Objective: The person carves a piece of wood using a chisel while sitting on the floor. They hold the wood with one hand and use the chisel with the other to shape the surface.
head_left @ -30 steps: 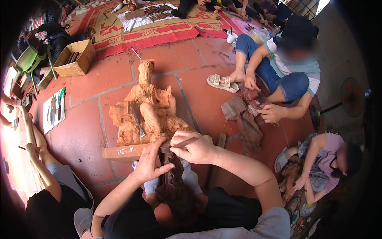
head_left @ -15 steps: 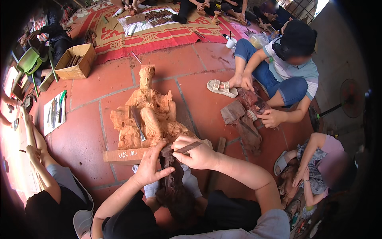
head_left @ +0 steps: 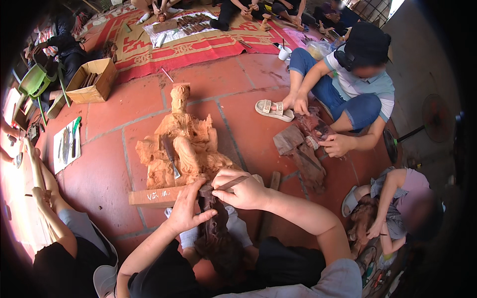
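A dark brown wood carving (head_left: 211, 236) stands upright between my legs, its lower part lost in shadow. My left hand (head_left: 187, 209) grips its upper end from the left, fingers at the top and thumb across the side. On the other side, my right hand (head_left: 244, 192) is closed around a flat, dark brown strip-like tool (head_left: 231, 183), its lower knuckles close against the carving; the tool's working tip is hidden. Just beyond my hands is a large orange-brown wooden statue (head_left: 186, 134) on a plank base (head_left: 154, 197). A chisel (head_left: 170, 156) leans on the statue.
Rough wood blocks (head_left: 293, 144) lie right of the statue, by a seated person (head_left: 365, 84) holding dark wood. Carving tools rest on a white sheet (head_left: 67, 146) at left, near a cardboard box (head_left: 94, 82). Another person (head_left: 397, 198) works at lower right. A patterned mat (head_left: 179, 49) lies beyond.
The view has shifted slightly. My hands stay in nearly the same place on the carving. At lower right, the other person's arms have moved around their wood piece.
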